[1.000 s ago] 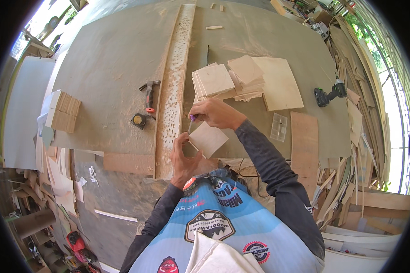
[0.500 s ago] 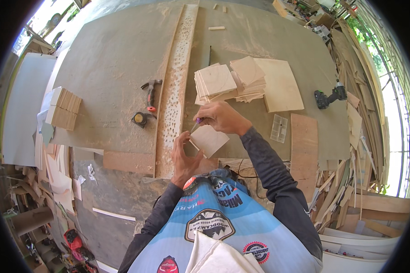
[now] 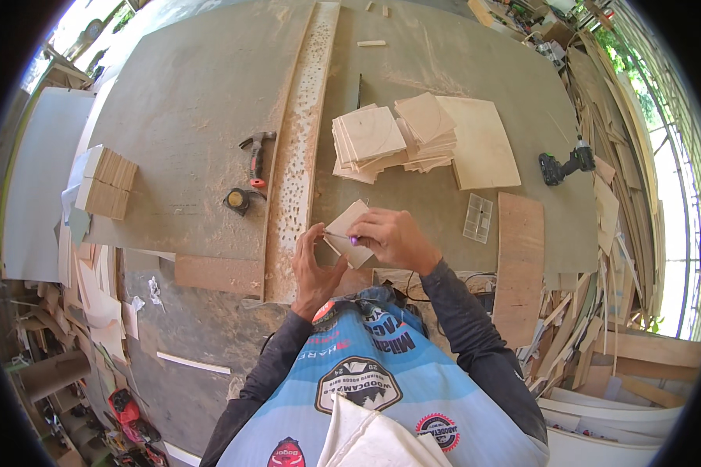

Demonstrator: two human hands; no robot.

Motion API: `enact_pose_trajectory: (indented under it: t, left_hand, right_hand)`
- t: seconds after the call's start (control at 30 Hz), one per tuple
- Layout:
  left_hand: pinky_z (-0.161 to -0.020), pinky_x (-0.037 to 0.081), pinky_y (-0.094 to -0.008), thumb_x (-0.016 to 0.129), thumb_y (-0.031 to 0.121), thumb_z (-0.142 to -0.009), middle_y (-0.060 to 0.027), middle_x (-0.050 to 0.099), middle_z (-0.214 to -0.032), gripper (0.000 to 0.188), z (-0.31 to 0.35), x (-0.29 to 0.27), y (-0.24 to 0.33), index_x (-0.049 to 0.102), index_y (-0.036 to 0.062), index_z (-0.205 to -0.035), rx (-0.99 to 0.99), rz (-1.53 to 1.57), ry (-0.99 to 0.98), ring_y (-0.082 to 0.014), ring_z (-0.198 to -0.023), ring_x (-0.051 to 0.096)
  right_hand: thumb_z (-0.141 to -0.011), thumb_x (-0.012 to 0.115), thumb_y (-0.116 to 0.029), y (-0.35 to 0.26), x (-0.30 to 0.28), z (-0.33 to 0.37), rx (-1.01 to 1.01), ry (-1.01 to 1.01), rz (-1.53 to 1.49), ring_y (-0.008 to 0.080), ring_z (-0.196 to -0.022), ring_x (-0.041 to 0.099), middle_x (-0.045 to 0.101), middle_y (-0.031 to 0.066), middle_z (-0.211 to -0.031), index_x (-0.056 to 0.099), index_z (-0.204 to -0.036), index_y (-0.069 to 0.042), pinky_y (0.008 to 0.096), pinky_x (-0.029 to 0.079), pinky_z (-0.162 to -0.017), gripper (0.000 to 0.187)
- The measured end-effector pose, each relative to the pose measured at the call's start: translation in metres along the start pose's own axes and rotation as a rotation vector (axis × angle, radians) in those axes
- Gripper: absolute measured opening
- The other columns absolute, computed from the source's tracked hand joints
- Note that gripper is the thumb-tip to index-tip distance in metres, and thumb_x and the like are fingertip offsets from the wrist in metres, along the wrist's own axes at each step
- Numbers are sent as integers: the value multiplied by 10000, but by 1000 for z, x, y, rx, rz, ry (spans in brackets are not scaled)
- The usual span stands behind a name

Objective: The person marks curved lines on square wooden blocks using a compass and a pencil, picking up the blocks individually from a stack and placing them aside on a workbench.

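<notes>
Just in front of my body, a square wooden board [image 3: 343, 220] stands tilted with one corner up. My left hand [image 3: 316, 272] grips its left edge, thumb below and fingers above. Over the board's face, my right hand [image 3: 397, 238] is closed on a slim tool with a purple end [image 3: 356, 240]. The tool's thin shaft points left and reaches the board's edge by my left fingertips. Whether it is a screwdriver or a pen cannot be made out. My right fingers hide part of the board.
Beyond my hands lie stacked wooden squares [image 3: 370, 136] beside a larger panel [image 3: 479, 144]. A clear compartment box [image 3: 477, 219] and a cordless drill [image 3: 565, 161] are to the right. Leftward are a long speckled strip [image 3: 300, 132], a hammer [image 3: 257, 159], a tape measure [image 3: 237, 201] and stacked blocks [image 3: 107, 185].
My right hand has come down and toward me across the board, and the tool's shaft has swung flatter, pointing left. My left hand keeps its hold on the board.
</notes>
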State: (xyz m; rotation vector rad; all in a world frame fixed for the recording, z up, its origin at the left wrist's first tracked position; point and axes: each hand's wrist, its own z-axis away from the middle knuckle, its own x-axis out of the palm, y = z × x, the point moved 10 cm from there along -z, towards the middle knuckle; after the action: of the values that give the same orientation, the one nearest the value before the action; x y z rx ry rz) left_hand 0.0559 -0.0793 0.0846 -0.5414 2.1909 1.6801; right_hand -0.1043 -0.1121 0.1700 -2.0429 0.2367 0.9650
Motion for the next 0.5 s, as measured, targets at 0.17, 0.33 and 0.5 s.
enact_pose_trajectory:
  t: [0.17,0.33,0.5]
  left_hand:
    - [-1026,528,-450,900,118,-743,-178,636,-1279,839,-1,1,0,515,23,-1483,-6,-52,-43,-356,-1166,637]
    - [-1154,427,-525,944,221,-678,-202,565,-1397,1011,-7,-1,35,450,26,-1538,82,-123,-71,-402,-1330,507]
    - [-1208,361,-543,956,298,-625,-195,540,-1437,1093,-7,18,30,441,26,-1550,92,-210,-152,-405,-1390,437]
  right_hand:
    - [-893,829,-41,-6,-18,15,116,193,-125,276,-878,760,783,98,-1025,778,-1056,-38,364,612,-758,170]
    - [-970,809,-24,18,-67,81,451,675,-272,164,-912,765,791,96,-1035,767,-1144,1,295,610,-815,182]
    - [-1002,804,-58,53,-65,173,711,1018,-413,148,-916,750,765,89,-1014,722,-1210,55,282,604,-842,251]
